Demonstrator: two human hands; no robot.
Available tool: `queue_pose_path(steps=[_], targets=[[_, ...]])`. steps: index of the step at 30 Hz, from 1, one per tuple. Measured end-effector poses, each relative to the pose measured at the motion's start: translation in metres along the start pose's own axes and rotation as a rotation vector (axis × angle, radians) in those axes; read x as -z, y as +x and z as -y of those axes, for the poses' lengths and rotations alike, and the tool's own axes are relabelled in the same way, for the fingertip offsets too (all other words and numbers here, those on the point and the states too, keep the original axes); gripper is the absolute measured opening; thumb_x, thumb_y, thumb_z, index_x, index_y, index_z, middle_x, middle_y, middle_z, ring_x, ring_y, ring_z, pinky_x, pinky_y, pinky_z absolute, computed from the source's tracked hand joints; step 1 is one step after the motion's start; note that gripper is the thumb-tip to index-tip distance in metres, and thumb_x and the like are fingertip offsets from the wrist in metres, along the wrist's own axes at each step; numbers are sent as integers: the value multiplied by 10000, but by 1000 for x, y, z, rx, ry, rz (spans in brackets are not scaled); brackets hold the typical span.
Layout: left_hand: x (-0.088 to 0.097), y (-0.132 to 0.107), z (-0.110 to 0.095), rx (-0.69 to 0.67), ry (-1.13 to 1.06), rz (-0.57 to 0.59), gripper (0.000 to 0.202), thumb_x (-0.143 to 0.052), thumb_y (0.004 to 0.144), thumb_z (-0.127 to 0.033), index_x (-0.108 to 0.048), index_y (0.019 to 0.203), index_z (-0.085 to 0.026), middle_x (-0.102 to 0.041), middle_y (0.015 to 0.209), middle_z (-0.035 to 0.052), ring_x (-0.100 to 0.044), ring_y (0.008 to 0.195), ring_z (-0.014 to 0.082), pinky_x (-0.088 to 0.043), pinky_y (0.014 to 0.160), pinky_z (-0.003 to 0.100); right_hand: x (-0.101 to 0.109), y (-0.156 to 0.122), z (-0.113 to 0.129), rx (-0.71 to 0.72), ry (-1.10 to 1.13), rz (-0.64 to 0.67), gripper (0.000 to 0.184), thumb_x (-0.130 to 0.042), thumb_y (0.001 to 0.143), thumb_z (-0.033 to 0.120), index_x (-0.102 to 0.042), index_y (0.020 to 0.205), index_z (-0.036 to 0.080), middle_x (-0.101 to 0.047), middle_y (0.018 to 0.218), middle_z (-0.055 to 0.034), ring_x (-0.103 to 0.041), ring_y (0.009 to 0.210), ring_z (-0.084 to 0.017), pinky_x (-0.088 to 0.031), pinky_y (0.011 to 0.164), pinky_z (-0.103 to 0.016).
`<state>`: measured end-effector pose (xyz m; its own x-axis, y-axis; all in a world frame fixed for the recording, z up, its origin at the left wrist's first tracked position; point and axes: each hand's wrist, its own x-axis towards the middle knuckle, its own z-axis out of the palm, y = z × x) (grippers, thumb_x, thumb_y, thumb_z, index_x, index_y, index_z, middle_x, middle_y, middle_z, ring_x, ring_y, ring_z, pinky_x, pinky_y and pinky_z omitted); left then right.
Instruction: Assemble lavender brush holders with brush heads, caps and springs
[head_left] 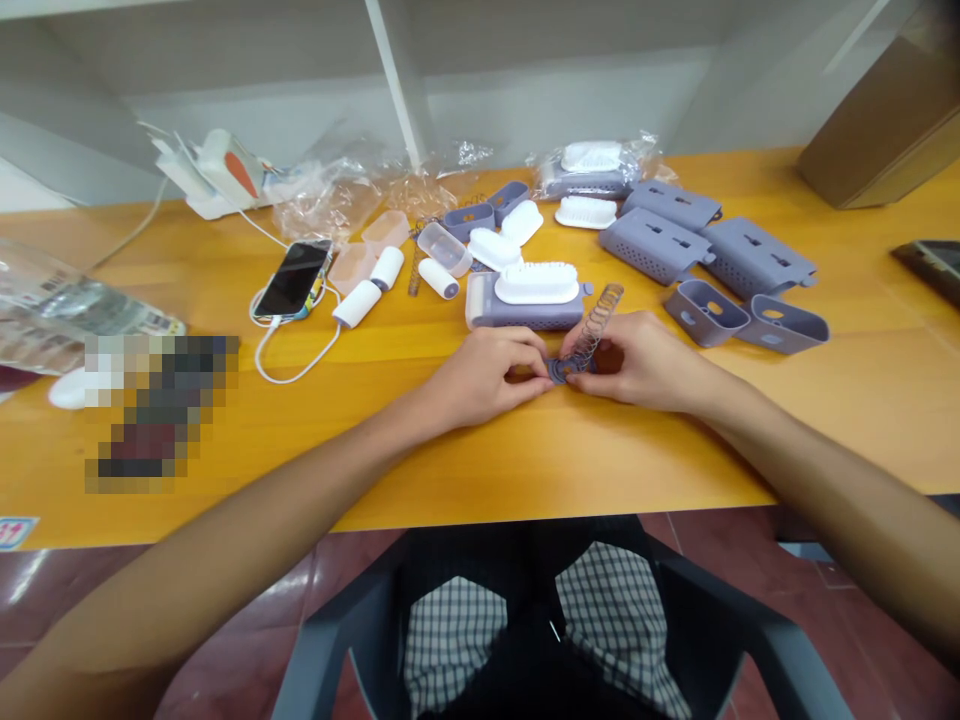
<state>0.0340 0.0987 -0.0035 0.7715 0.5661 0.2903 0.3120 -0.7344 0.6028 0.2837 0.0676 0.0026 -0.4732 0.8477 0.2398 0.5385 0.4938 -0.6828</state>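
Observation:
Close to the table's front, my left hand (499, 375) pinches the left end of a small grey-purple plastic part (559, 371). My right hand (637, 362) grips the same part from the right. A metal coil spring (602, 315) rises from it, tilted to the right, beside my right fingers. Just behind my hands lies a grey-purple case with a clear end (487, 308), and a white bristle brush (537, 283) rests on top. My fingers hide some of the small part and the spring's lower end.
Grey-purple housings (656, 243) and open sleeves (787, 322) lie at the right. White rollers (358, 303), clear caps (444, 248) and white brush heads (495, 248) are spread behind. A charging phone (296, 278) lies left; a cardboard box (885, 120) stands back right.

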Motion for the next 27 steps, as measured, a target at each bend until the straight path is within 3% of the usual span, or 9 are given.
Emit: queue_pose_path(steps=[9,14,21,27], targets=[[0,1,1,-18,-11,-3,101,-741,944,-209,-812,875,-193,-789,1078,65,-737,884,179,-548,834,323,0,1,3,-33,-31,-7,163,-784,796,242,-743,953,225,-757,838,-4,-644,666,-178,-499,639,-311],[0,1,0,-20,8,3,103,-732,948,-215,-810,886,-190,-787,1075,65,-736,892,179,-546,843,323,0,1,3,-34,-28,2,170,-777,793,232,-729,956,226,-758,867,-13,-666,717,-197,-507,675,-323],[-1,1,0,-19,14,-1,93,-731,940,-201,-802,881,-189,-783,1076,62,-728,892,175,-543,849,324,2,-1,-1,77,-46,22,121,-767,816,196,-728,927,227,-760,910,-34,-676,797,-209,-511,741,-333],[-1,0,0,-20,0,-3,93,-733,947,-215,-801,889,-193,-782,1093,67,-736,925,182,-551,878,334,6,-1,-2,195,-89,65,153,-718,895,222,-783,1033,233,-773,902,-43,-662,825,-216,-505,795,-356]])
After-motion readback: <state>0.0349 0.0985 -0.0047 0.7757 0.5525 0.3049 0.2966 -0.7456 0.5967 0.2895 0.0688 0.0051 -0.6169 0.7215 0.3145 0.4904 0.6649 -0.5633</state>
